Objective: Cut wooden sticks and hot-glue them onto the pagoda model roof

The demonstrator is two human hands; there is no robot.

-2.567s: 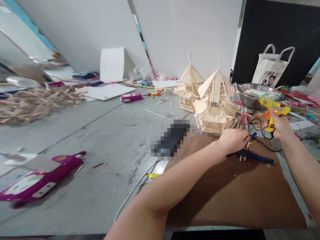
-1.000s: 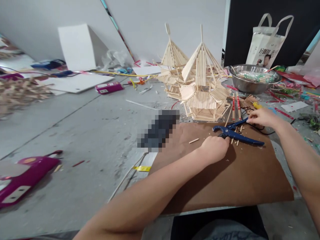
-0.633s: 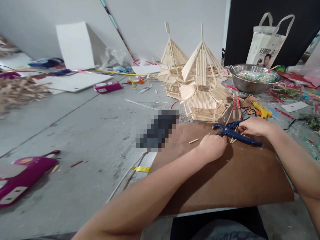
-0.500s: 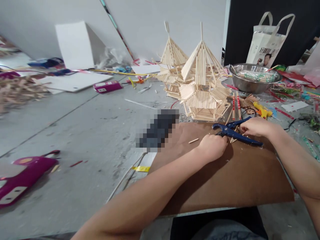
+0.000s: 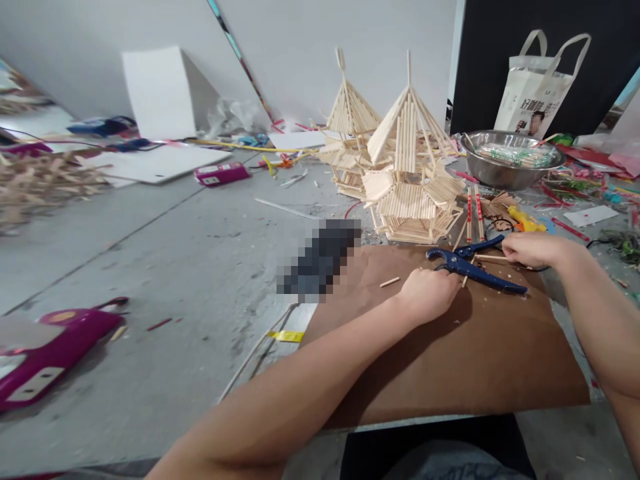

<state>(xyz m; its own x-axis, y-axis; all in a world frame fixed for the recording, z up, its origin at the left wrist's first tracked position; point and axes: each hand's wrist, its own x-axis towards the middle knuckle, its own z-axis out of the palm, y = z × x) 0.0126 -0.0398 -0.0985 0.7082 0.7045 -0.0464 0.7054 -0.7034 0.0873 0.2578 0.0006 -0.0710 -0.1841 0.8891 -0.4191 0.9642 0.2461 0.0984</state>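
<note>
My left hand (image 5: 431, 293) is closed over the brown board (image 5: 450, 360), beside the jaw end of the blue cutter (image 5: 483, 275); what its fingers hold, if anything, is hidden. At the cutter's right, my right hand (image 5: 533, 249) pinches a thin wooden stick (image 5: 491, 258) that points left between the blue handles. A short stick piece (image 5: 389, 283) lies on the board left of my left hand. Behind the board stands a stick-built pavilion model (image 5: 410, 193) with a pointed roof, and a similar model (image 5: 350, 113) is behind it.
A steel bowl (image 5: 510, 163) of wrapped sticks and a yellow glue gun (image 5: 525, 219) are at the back right. A blurred dark object (image 5: 320, 257) touches the board's left edge. Magenta power strips (image 5: 60, 350) and a stick pile (image 5: 45, 183) lie left.
My right hand has shifted slightly right and up from the cutter, and a stick now shows in its fingers. My left hand remains beside the cutter. The view has moved slightly.
</note>
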